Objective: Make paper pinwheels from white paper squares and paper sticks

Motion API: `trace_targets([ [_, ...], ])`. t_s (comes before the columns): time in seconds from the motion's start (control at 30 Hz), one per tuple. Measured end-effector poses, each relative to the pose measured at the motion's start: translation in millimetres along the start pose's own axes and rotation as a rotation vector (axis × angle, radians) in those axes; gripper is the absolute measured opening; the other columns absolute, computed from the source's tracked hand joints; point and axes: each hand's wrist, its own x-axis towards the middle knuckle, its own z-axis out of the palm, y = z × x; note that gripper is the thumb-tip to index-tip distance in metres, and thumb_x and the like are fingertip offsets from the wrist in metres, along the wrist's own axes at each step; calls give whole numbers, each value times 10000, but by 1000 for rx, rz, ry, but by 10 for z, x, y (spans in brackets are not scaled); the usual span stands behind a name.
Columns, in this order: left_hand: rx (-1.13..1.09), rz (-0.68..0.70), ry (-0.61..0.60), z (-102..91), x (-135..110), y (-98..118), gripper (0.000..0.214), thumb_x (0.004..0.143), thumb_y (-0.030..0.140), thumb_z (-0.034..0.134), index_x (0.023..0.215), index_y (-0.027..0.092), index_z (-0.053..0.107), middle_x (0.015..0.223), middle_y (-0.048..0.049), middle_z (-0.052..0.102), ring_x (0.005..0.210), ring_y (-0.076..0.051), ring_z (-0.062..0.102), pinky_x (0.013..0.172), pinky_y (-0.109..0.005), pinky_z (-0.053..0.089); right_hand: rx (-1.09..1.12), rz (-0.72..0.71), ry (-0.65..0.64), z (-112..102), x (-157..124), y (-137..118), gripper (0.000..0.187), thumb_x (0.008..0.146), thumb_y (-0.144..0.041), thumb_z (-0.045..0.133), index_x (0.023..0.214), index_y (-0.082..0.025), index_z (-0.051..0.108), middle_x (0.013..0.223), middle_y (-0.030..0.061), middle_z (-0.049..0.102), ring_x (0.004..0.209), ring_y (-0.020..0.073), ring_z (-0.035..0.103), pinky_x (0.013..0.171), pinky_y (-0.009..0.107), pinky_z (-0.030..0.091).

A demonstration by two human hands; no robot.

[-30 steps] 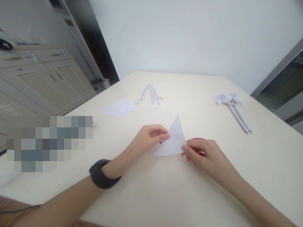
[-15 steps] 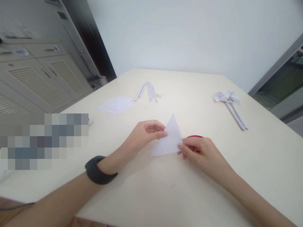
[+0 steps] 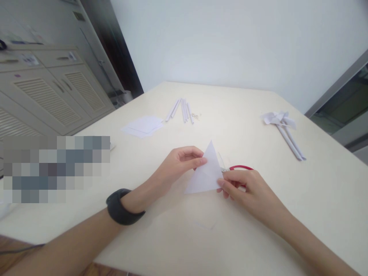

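Note:
Between my hands is a white sheet of paper [image 3: 203, 174], folded into a triangle with its point away from me. My left hand [image 3: 188, 159] pinches its left edge, thumb on top. The lower right corner is held between the thumb and fingers of my right hand [image 3: 240, 184]. Red-handled scissors [image 3: 241, 167] lie just behind my right hand, which partly hides them. A dark band is on my left wrist.
Flat white paper sheets [image 3: 143, 126] lie at the left. Several rolled paper sticks [image 3: 185, 110] and small loose bits [image 3: 196, 115] are farther back. Paper pinwheels [image 3: 283, 124] with stick handles rest at the right. A blurred-out patch covers the table's left side.
The view has shifted slightly, so more of the scissors shows behind my right hand. Both hands keep their hold on the paper, which has barely moved.

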Motion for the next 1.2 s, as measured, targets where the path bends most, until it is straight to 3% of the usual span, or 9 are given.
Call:
trace_targets([
  [0.23,29,18,41,-9,-4,13,140,761,286,637,695,178,579,694,28,556,660,-114,498,636,-232,384,3,-19,-34,12,-5,0,329,881,-264,416,578,-186,518,631,-7,627,625,140,577,575,245,376],
  [0.47,-21,-20,-34,-1,-10,31,50,784,235,602,795,189,588,816,17,583,768,-126,523,699,-232,393,-20,-31,-54,23,5,13,328,883,-260,406,583,-190,516,616,-5,619,618,135,563,550,235,356],
  [0.7,-38,21,11,-11,-13,21,139,802,301,590,735,180,586,739,13,549,695,-121,483,654,-233,385,-34,-70,-95,43,-30,33,314,866,-240,423,558,-191,467,589,-15,591,608,136,549,560,239,355],
  [0.97,-43,20,15,-12,3,30,124,793,313,602,799,191,618,784,10,557,716,-127,501,655,-239,388,-29,-72,-96,46,-19,12,324,856,-242,428,537,-191,443,573,-10,570,574,138,522,533,246,347],
  [1.1,-39,-44,-79,-4,-12,38,146,816,331,576,857,195,608,764,12,573,714,-134,534,663,-246,407,26,-42,-79,29,-25,3,321,864,-259,426,556,-188,484,600,-8,590,612,136,553,548,234,366],
  [1.2,-61,-84,-197,26,-22,56,205,808,289,589,992,200,581,917,-26,626,847,-176,587,754,-293,442,102,-2,-38,-3,-18,-1,332,871,-293,431,568,-184,509,609,-9,594,604,127,553,559,231,374],
])
